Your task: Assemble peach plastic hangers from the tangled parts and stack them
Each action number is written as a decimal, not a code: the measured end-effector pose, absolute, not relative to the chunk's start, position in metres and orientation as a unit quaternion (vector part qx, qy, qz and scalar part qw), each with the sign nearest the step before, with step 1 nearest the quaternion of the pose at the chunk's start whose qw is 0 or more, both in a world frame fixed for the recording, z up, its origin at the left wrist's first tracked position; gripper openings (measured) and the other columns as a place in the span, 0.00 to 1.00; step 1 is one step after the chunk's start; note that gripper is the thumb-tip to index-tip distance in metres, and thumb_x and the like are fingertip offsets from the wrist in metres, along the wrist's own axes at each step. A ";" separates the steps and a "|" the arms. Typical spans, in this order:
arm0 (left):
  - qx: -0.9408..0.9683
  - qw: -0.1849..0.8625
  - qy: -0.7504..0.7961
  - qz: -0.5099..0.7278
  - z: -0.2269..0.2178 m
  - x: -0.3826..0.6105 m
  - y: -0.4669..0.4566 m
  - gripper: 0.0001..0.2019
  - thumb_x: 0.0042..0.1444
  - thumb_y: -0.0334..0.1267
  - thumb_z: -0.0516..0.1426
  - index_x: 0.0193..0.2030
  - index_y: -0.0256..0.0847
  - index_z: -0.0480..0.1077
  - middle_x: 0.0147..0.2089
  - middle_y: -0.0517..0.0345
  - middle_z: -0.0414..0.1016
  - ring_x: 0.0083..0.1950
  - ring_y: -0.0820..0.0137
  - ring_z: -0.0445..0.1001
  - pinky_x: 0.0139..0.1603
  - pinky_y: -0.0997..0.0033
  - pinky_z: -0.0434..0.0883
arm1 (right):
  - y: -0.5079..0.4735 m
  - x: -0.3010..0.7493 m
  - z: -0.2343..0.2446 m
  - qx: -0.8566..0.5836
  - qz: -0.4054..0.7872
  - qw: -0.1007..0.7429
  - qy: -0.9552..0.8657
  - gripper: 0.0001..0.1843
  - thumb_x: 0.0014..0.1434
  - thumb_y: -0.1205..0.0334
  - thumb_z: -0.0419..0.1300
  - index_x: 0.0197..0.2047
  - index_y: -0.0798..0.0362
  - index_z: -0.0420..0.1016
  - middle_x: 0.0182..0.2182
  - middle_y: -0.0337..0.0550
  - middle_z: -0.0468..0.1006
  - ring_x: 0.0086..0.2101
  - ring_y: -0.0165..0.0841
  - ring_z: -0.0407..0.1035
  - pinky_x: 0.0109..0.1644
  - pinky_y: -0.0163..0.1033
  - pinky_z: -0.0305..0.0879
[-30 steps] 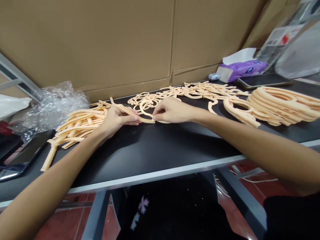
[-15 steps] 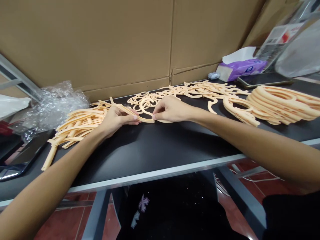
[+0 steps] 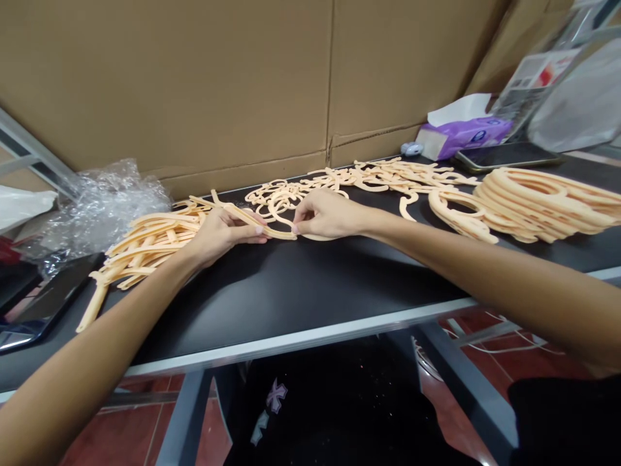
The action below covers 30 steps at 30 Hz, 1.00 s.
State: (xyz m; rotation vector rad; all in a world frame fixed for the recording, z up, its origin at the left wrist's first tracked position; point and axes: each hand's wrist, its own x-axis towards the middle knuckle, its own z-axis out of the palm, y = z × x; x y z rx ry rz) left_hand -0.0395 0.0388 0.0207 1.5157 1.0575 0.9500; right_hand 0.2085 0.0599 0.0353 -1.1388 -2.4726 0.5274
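My left hand (image 3: 228,232) is closed around a long, flat, pale-orange strip (image 3: 280,235) that slants down toward the right. At the strip's right end, my right hand (image 3: 326,213) pinches a curved piece (image 3: 317,237) of the same colour, mostly hidden under the fingers. The two pieces meet, or nearly so, at the right fingertips; whether they are joined I cannot tell. Beside my left hand lies a heap of long strips (image 3: 145,243). Behind both hands spreads a pile of small curved pieces (image 3: 286,191).
Stacked oval pieces (image 3: 543,200) lie at the right of the black table (image 3: 301,285). Behind them are a phone (image 3: 507,155) and a purple tissue pack (image 3: 466,134). Crumpled clear plastic (image 3: 111,200) sits at the left. A cardboard wall (image 3: 194,84) closes off the back.
The view has shifted slightly, so everything appears a little further left. Both hands keep the same hold on the strip and the curved piece.
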 end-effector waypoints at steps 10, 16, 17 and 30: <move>0.630 0.492 0.451 0.397 0.021 -0.039 0.039 0.17 0.40 0.40 0.77 0.35 0.33 0.83 0.39 0.46 0.86 0.38 0.61 0.86 0.52 0.58 0.85 | 0.058 0.207 0.037 -0.397 0.198 0.164 -0.881 0.10 0.58 0.74 0.63 0.36 0.59 0.89 0.31 0.44 0.85 0.31 0.29 0.72 0.39 0.36 0.63; 0.622 0.496 0.451 0.404 0.021 -0.037 0.038 0.17 0.40 0.38 0.77 0.35 0.32 0.82 0.38 0.45 0.86 0.36 0.63 0.86 0.50 0.60 0.86 | 0.057 0.209 0.034 -0.391 0.199 0.171 -0.882 0.09 0.59 0.71 0.63 0.36 0.60 0.87 0.29 0.42 0.83 0.29 0.28 0.69 0.37 0.35 0.60; 0.618 0.497 0.452 0.408 0.020 -0.037 0.038 0.17 0.40 0.38 0.77 0.35 0.32 0.82 0.37 0.45 0.86 0.36 0.62 0.86 0.50 0.59 0.86 | 0.056 0.210 0.034 -0.390 0.201 0.174 -0.882 0.08 0.60 0.71 0.63 0.36 0.60 0.87 0.29 0.41 0.82 0.29 0.27 0.69 0.37 0.35 0.60; 0.572 0.507 0.476 0.434 0.017 -0.035 0.036 0.16 0.40 0.38 0.77 0.33 0.33 0.82 0.37 0.46 0.86 0.36 0.62 0.86 0.44 0.66 0.86 | 0.046 0.204 0.027 -0.349 0.145 0.202 -0.903 0.10 0.63 0.73 0.61 0.37 0.59 0.85 0.34 0.46 0.83 0.34 0.29 0.70 0.43 0.35 0.60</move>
